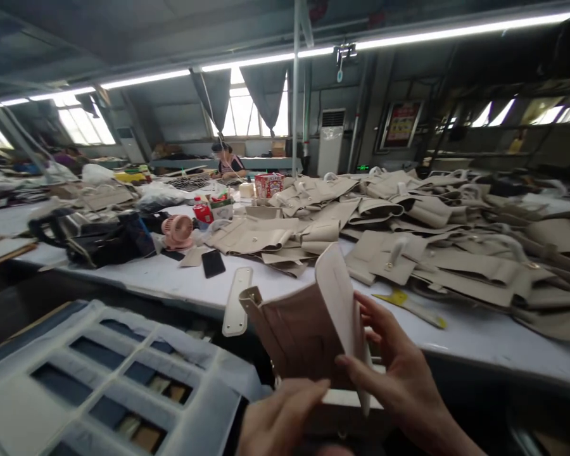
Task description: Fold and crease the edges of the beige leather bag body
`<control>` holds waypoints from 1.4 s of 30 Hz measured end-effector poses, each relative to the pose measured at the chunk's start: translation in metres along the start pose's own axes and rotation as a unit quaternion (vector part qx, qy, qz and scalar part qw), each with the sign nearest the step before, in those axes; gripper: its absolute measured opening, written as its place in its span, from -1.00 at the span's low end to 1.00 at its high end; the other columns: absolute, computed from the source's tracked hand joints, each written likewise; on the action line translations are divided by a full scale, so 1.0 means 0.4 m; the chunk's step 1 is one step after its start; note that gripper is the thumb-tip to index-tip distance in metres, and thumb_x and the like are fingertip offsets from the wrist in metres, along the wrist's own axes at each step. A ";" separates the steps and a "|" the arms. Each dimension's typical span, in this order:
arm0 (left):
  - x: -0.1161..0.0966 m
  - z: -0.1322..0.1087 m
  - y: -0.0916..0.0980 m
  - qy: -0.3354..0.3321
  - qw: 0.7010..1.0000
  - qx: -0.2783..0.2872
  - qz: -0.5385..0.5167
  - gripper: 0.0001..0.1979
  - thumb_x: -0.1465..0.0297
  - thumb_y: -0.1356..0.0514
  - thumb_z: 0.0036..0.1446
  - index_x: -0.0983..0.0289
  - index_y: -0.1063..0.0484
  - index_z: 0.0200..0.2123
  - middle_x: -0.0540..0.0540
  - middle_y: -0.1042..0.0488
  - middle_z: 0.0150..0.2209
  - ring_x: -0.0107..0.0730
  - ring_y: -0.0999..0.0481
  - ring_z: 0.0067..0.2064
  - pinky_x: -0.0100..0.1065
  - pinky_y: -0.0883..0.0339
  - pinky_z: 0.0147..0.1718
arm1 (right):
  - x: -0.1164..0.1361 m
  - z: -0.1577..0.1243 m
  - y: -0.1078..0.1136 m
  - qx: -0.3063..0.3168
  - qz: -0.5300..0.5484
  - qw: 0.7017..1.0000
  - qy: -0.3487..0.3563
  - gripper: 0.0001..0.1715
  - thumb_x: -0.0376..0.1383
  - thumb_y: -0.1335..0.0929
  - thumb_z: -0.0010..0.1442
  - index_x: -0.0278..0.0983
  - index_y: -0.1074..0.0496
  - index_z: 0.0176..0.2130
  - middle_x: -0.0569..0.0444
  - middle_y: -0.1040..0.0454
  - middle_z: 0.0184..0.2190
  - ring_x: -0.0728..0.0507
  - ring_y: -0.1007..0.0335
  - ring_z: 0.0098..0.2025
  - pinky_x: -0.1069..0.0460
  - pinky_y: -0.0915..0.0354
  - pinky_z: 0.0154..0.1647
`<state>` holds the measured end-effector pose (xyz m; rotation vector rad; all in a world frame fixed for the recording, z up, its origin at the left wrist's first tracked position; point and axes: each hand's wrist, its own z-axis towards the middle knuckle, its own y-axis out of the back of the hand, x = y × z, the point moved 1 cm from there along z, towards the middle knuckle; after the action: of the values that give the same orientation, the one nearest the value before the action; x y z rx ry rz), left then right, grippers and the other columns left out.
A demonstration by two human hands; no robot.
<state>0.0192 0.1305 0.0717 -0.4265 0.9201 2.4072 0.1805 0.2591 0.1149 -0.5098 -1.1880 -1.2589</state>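
Note:
An unsewn-looking beige handbag (299, 329) stands open in front of me, its brownish inside facing up and its pale flap-like panel (337, 297) raised at the right. My right hand (394, 361) pinches this panel, thumb on the near face and fingers behind. Low in the view, my left hand (285, 415) is bent over the bag's near lower part; blur and the frame edge hide some of its fingers. Just left of the bag, a white rounded strip (237, 301) with small holes or studs lies on the table edge.
Piles of beige bags (437, 253) cover the white table (171, 278). A yellow-handled tool (408, 307), a phone (213, 264), a pink fan (177, 231) and a dark bag (107, 237) lie there. A pale plastic crate (114, 373) stands at left. A person (230, 163) sits far back.

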 end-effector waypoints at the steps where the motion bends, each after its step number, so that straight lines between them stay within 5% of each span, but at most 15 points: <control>1: -0.013 0.032 0.038 -0.002 0.994 -0.086 0.068 -0.58 0.29 -0.28 0.22 0.01 -0.34 0.13 -0.01 -0.57 -0.15 -0.40 -0.60 -0.20 -0.49 -0.48 -0.22 | -0.004 0.007 0.032 -0.004 -0.018 1.000 0.014 -0.14 -0.17 -0.50 0.06 0.08 -0.18 0.26 0.08 -0.37 0.12 -0.27 -0.28 0.11 -0.21 -0.25 0.11; 2: -0.021 0.064 0.074 0.008 0.978 -0.158 0.133 -0.44 0.40 -0.35 0.14 -0.04 -0.31 0.17 -0.04 -0.52 -0.06 -0.45 -0.56 -0.12 -0.51 -0.43 -0.11 | -0.009 0.013 0.060 -0.008 -0.036 0.999 0.027 -0.14 -0.17 -0.50 0.05 0.07 -0.19 0.26 0.09 -0.37 0.12 -0.27 -0.27 0.12 -0.21 -0.22 0.13; 3: -0.022 0.095 0.102 0.018 0.973 -0.173 0.153 -0.33 0.39 -0.38 0.08 -0.01 -0.24 0.23 0.02 -0.43 0.10 -0.33 -0.49 0.05 -0.39 -0.37 0.07 | -0.014 0.018 0.082 -0.010 -0.051 0.998 0.038 -0.14 -0.19 -0.50 0.05 0.07 -0.19 0.26 0.09 -0.36 0.13 -0.27 -0.26 0.13 -0.20 -0.20 0.15; 6: 0.013 0.167 0.127 0.103 0.987 -0.073 0.100 -0.20 0.24 -0.36 0.09 0.02 -0.08 0.33 0.11 -0.14 0.35 -0.05 -0.20 0.33 -0.03 -0.14 0.28 | -0.032 0.027 0.113 -0.002 -0.072 0.996 0.051 -0.15 -0.20 -0.50 0.05 0.06 -0.19 0.26 0.10 -0.34 0.17 -0.26 -0.24 0.16 -0.17 -0.19 0.16; 9: 0.070 0.187 0.088 0.227 0.972 0.037 -0.036 -0.22 0.22 -0.34 0.10 -0.04 -0.06 0.32 0.06 -0.42 0.19 -0.12 -0.44 0.17 -0.08 -0.31 0.17 | -0.060 0.031 0.107 0.012 -0.074 0.996 0.053 -0.14 -0.22 -0.49 0.06 0.01 -0.17 0.27 0.08 -0.30 0.22 -0.26 -0.24 0.18 -0.16 -0.21 0.17; 11: 0.097 0.179 0.056 0.268 0.958 0.055 -0.088 -0.31 0.25 -0.32 0.11 -0.02 -0.15 0.27 0.01 -0.56 -0.02 -0.22 -0.57 -0.01 -0.21 -0.41 0.04 | -0.082 0.031 0.097 0.020 -0.081 0.995 0.057 -0.14 -0.22 -0.48 0.06 -0.05 -0.16 0.28 0.04 -0.29 0.23 -0.27 -0.25 0.17 -0.16 -0.21 0.19; 14: 0.114 0.156 0.024 0.279 0.954 0.048 -0.094 -0.47 0.30 -0.28 0.14 0.06 -0.26 0.17 -0.04 -0.60 -0.19 -0.31 -0.61 -0.15 -0.34 -0.43 -0.10 | -0.109 0.029 0.088 0.031 -0.100 0.992 0.069 -0.15 -0.20 -0.49 0.07 -0.11 -0.17 0.27 -0.01 -0.33 0.18 -0.27 -0.29 0.15 -0.15 -0.25 0.18; 23: 0.124 0.137 0.002 0.278 0.958 0.014 -0.068 -0.56 0.31 -0.25 0.15 0.09 -0.27 0.10 -0.08 -0.62 -0.25 -0.37 -0.61 -0.19 -0.42 -0.41 -0.20 | -0.113 0.039 0.090 0.046 -0.151 0.981 0.113 -0.16 -0.22 -0.46 0.11 -0.11 -0.12 0.29 -0.01 -0.33 0.19 -0.23 -0.31 0.14 -0.12 -0.30 0.16; 31: 0.138 0.139 -0.016 0.278 0.952 0.118 -0.054 -0.70 0.39 -0.19 0.15 0.10 -0.31 -0.03 -0.09 -0.58 -0.26 -0.34 -0.59 -0.22 -0.38 -0.40 -0.22 | -0.137 0.046 0.087 0.085 -0.193 0.976 0.060 -0.19 -0.18 -0.44 0.12 -0.18 -0.14 0.27 -0.07 -0.35 0.16 -0.27 -0.31 0.16 -0.20 -0.32 0.18; 36: 0.176 0.057 -0.056 0.288 0.940 0.171 -0.061 -0.79 0.39 -0.19 0.13 0.14 -0.49 -0.14 0.11 -0.50 0.02 -0.15 -0.48 0.08 -0.18 -0.36 0.07 | -0.138 0.032 0.104 0.160 -0.328 0.921 0.136 -0.17 -0.26 -0.39 0.18 -0.17 -0.04 0.33 -0.10 -0.25 0.24 -0.30 -0.23 0.22 -0.24 -0.32 0.18; 39: 0.206 -0.012 -0.074 0.307 0.938 0.139 -0.079 -0.63 0.28 -0.20 0.17 0.11 -0.45 0.06 0.12 -0.33 0.24 -0.10 -0.27 0.28 -0.10 -0.16 0.27 | -0.141 0.016 0.094 0.162 -0.413 0.870 0.212 -0.17 -0.28 -0.37 0.18 -0.20 -0.05 0.35 -0.15 -0.19 0.29 -0.36 -0.29 0.16 -0.28 -0.41 0.04; 42: 0.243 -0.089 -0.092 0.391 0.907 0.078 -0.132 -0.49 0.11 -0.15 0.24 0.13 -0.31 0.21 0.13 -0.32 0.26 -0.12 -0.23 0.32 -0.07 -0.11 0.31 | -0.145 0.006 0.066 0.152 -0.465 0.825 0.283 -0.25 -0.32 -0.34 0.20 -0.31 -0.12 0.32 -0.22 -0.27 0.23 -0.35 -0.37 0.03 -0.22 -0.45 -0.13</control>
<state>-0.0354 0.1643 -0.0176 -1.4156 1.2609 1.8791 0.2111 0.2952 0.0721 0.7628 -1.0882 -1.8015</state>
